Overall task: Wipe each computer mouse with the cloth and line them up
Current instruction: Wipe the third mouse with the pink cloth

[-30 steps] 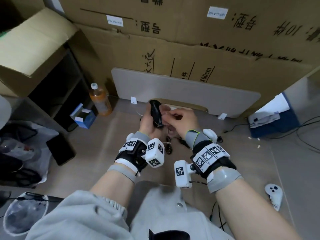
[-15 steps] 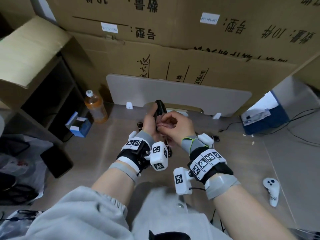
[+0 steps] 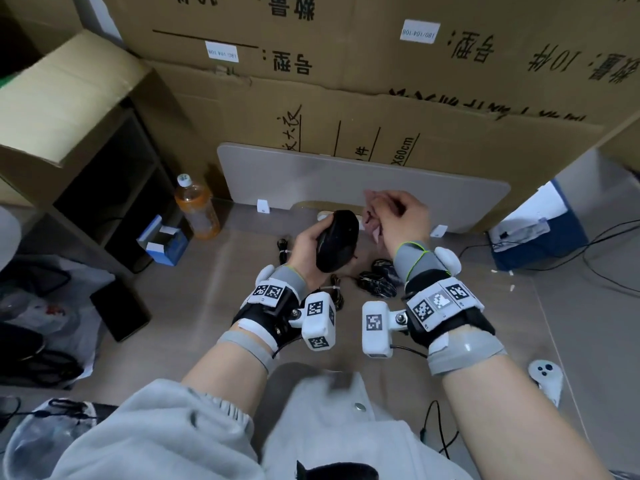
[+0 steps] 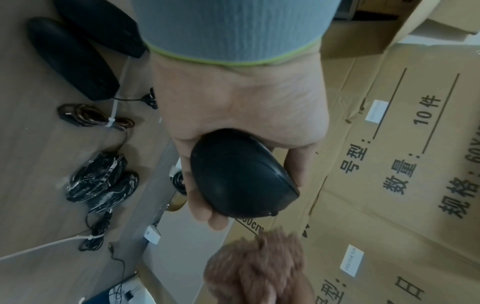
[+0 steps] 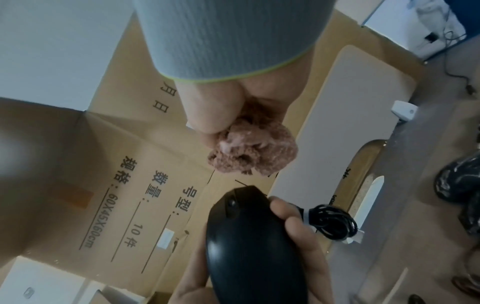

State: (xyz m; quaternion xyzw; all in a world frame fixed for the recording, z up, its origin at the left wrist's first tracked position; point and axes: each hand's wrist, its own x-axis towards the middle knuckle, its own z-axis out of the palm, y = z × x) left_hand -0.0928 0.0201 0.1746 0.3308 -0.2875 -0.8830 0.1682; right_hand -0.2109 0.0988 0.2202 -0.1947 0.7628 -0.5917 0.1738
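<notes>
My left hand grips a black wired mouse above the floor, its rounded back facing me. My right hand holds a bunched pinkish-brown cloth just to the right of the mouse, a small gap apart. The cloth does not touch the mouse. On the floor below lie two patterned black mice with tied cables, and two plain black mice side by side.
Large cardboard boxes and a grey board stand straight ahead. An orange drink bottle and a blue box sit at left by a dark shelf. A white controller lies at right, near loose cables.
The right hand has pulled the cloth off the mouse and moved right. The left hand has lowered the mouse and turned it so its back faces me.
</notes>
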